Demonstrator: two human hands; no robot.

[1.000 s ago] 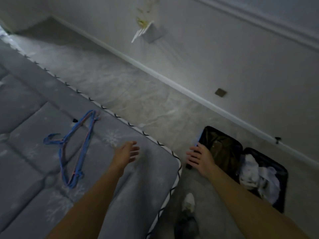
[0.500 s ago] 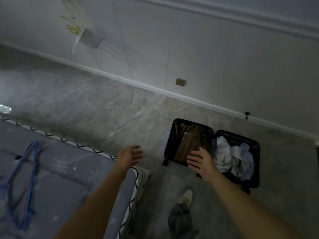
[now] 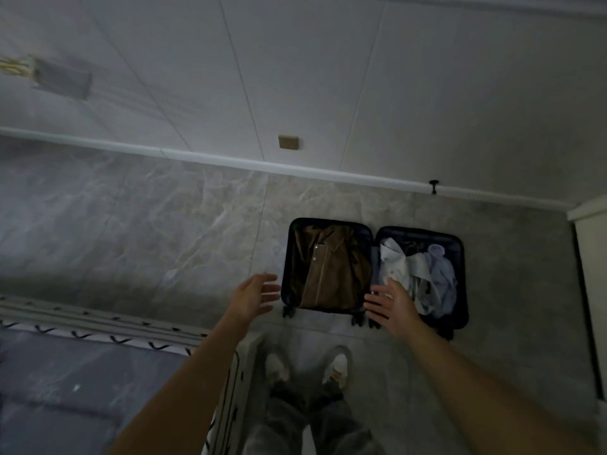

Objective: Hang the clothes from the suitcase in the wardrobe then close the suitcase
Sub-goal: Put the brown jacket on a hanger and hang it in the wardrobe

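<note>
A black suitcase (image 3: 464, 277) lies open flat on the grey floor near the wall. Its left half holds a brown shirt (image 3: 328, 270). Its right half holds crumpled pale blue and white clothes (image 3: 423, 267). My left hand (image 3: 254, 295) hovers open above the floor just left of the suitcase, holding nothing. My right hand (image 3: 392, 305) is open with spread fingers over the near edge of the case, between the two halves, and holds nothing.
The corner of a grey quilted mattress (image 3: 82, 382) sits at the lower left. My two feet in light shoes (image 3: 335, 369) stand on the floor before the suitcase. A white cabinet edge (image 3: 591, 274) rises at the far right. A white baseboard (image 3: 197, 159) runs along the wall.
My view has swung right, away from the mattress and the blue hangers, which have left the frame. The suitcase now sits centred ahead. Both hands have moved toward it, still holding nothing.
</note>
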